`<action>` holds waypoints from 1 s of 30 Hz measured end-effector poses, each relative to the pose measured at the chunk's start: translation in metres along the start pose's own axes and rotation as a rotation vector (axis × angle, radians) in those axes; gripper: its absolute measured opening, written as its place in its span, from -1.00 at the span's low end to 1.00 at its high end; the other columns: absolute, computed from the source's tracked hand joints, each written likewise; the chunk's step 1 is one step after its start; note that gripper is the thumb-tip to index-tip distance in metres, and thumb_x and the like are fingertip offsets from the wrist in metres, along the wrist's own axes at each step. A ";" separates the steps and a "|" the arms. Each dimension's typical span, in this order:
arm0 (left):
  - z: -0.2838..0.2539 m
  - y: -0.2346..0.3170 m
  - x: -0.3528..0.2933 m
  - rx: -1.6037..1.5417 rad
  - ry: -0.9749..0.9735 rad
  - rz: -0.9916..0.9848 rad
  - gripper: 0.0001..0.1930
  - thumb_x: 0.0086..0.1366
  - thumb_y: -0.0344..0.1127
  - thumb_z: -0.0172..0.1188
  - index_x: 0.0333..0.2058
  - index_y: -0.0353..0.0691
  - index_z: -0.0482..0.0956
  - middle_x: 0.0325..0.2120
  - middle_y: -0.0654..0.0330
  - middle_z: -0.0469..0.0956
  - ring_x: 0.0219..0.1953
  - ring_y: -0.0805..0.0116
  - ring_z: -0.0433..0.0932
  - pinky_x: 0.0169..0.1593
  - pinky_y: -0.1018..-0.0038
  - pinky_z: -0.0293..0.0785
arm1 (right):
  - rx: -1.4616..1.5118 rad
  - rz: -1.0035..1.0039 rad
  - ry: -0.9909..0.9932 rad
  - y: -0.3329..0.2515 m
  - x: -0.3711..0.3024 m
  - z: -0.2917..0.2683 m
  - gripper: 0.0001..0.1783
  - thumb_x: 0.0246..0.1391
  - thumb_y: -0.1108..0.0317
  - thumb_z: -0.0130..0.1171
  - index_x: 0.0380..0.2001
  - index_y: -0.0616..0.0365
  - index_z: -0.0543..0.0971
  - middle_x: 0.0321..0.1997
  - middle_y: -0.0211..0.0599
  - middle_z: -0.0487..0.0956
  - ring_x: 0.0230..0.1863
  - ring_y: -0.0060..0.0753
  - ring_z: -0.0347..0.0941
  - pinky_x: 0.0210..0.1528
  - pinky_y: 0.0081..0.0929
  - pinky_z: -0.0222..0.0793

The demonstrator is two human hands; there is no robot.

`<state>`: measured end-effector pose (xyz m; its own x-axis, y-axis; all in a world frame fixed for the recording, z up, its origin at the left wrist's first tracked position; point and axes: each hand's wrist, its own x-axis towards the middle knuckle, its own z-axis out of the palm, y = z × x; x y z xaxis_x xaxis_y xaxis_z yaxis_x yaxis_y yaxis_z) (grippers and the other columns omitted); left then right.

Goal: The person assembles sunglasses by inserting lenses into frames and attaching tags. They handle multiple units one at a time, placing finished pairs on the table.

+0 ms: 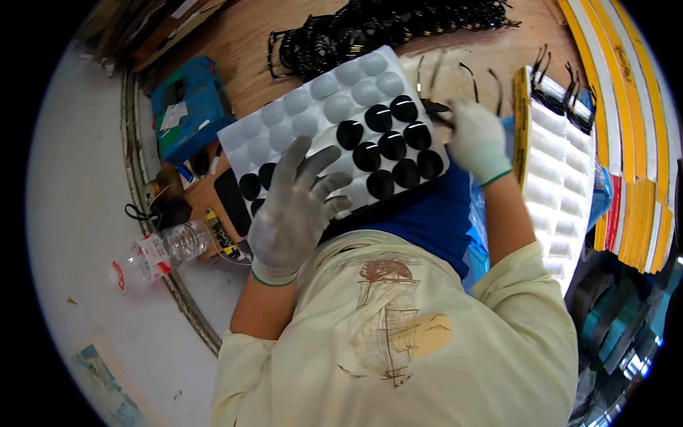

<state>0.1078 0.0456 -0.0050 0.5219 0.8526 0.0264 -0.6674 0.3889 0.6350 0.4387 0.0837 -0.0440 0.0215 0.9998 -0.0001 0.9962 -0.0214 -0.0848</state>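
A white moulded tray (pixel 313 114) with rows of round pockets lies tilted on the bench before me. Glossy black round lenses (pixel 391 145) fill several pockets on its right and near left; the others show no lens. My left hand (pixel 288 220), in a grey-white glove, is open, its fingers spread over the tray's near middle. By the tray's right edge is my right hand (pixel 480 139), gloved too, with fingers curled. A dark pointed tool (pixel 436 108), perhaps pliers, juts from those fingers; its rear part is hidden by the hand.
Black frame parts (pixel 384 35) are heaped at the back. A lit white compartment tray (pixel 558 178) with black thin pieces stands right, beside stacked yellow-edged boxes (pixel 622 92). At left are a blue case (pixel 188 107), a clear bottle (pixel 174 245) and a yellow-black tool (pixel 222 233).
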 end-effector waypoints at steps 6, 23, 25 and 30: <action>0.002 -0.003 0.017 -0.289 -0.065 -0.096 0.01 0.33 0.36 0.07 0.49 -0.20 -0.09 0.43 -0.19 0.09 0.35 -0.13 0.29 0.30 0.00 0.34 | -0.108 -0.092 -0.221 0.040 0.038 0.049 -0.59 0.08 0.45 0.12 0.05 0.11 0.53 0.08 -0.10 0.57 0.14 -0.03 0.53 0.14 -0.17 0.46; -0.112 0.080 0.207 1.282 0.535 0.105 -0.49 0.29 -0.04 0.25 0.02 -0.38 0.61 -0.07 0.06 0.62 -0.07 0.25 0.59 0.12 0.41 0.44 | -0.038 0.080 -0.670 0.042 0.102 0.056 -0.67 0.04 0.38 0.14 -0.11 0.01 0.71 -0.04 -0.07 0.69 0.04 -0.03 0.62 0.04 -0.15 0.55; -0.181 0.091 0.258 1.356 0.782 0.215 -0.49 0.30 -0.04 0.23 0.01 -0.39 0.62 -0.04 0.00 0.61 -0.03 0.18 0.59 0.12 0.36 0.44 | -0.079 0.078 -0.608 0.036 0.100 0.053 -0.64 0.02 0.37 0.18 -0.07 0.01 0.68 -0.03 -0.08 0.68 0.05 -0.04 0.60 0.09 -0.15 0.51; -0.318 0.085 0.276 1.393 0.570 -0.334 -0.51 0.28 -0.11 0.19 0.01 -0.44 0.60 -0.01 -0.08 0.60 0.04 0.11 0.56 0.10 0.33 0.44 | 0.039 0.044 -0.173 0.039 0.065 0.057 -0.45 -0.17 0.40 0.31 0.02 0.09 0.57 0.02 -0.09 0.59 0.08 0.03 0.47 0.24 -0.10 0.34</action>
<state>0.0260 0.4251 -0.1889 0.0597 0.9378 -0.3420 0.6126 0.2361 0.7543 0.4746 0.1483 -0.1039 0.0463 0.9833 -0.1761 0.9905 -0.0681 -0.1199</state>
